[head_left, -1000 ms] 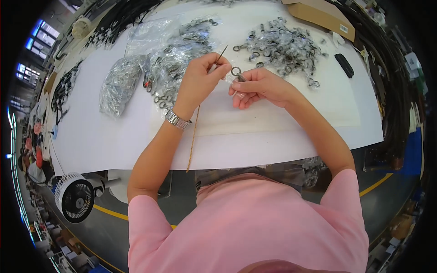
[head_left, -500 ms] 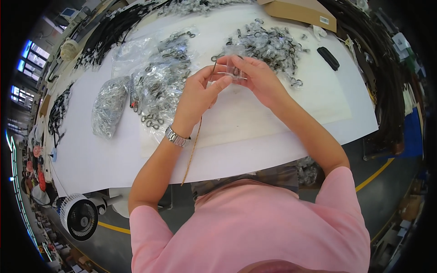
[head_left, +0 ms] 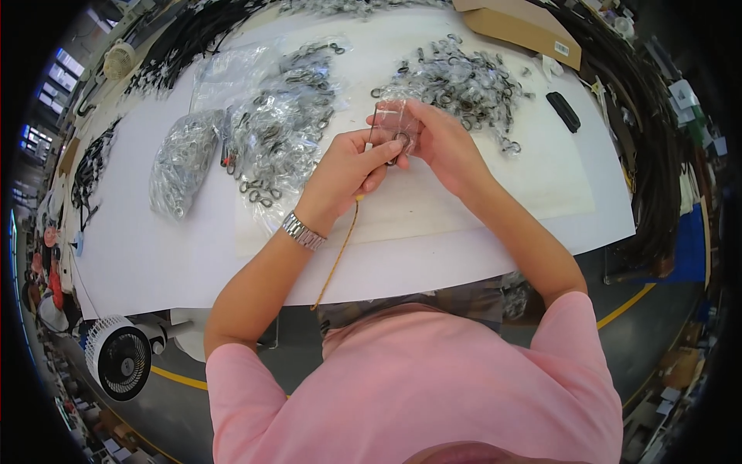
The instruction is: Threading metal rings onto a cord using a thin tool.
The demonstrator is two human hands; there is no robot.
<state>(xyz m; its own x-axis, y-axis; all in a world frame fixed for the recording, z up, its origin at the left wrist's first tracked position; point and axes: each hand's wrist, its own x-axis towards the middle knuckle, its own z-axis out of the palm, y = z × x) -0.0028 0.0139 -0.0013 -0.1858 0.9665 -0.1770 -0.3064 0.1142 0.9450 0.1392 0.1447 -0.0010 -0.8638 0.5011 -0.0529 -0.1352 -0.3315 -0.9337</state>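
Over the near middle of the white table my left hand [head_left: 346, 166] is closed, its thumb pinching a dark metal snap hook [head_left: 402, 140] by the ring end. A thin dark rod [head_left: 374, 117] also sticks up from this hand, and a yellow-brown cord [head_left: 338, 255] hangs below it; how they join is hidden. My right hand [head_left: 450, 143] is closed on a small clear plastic bag [head_left: 393, 114], spread across its fingers close against the hook. Just beyond my hands lies a heap of dark snap hooks [head_left: 464, 81], many in clear wrapping.
To the left are a pile of wrapped hooks [head_left: 286, 116] and a full clear bag [head_left: 184, 162]. A cardboard box [head_left: 525, 27] and a black oblong case [head_left: 563, 111] lie at the far right. Dark straps [head_left: 182, 42] cover the far left. A fan [head_left: 124, 363] stands beyond the near-left table edge.
My hands have come slightly nearer. The clear bag is now spread out flatter above the fingers, and the metal hook shows under my left thumb. The cord has swung a little.
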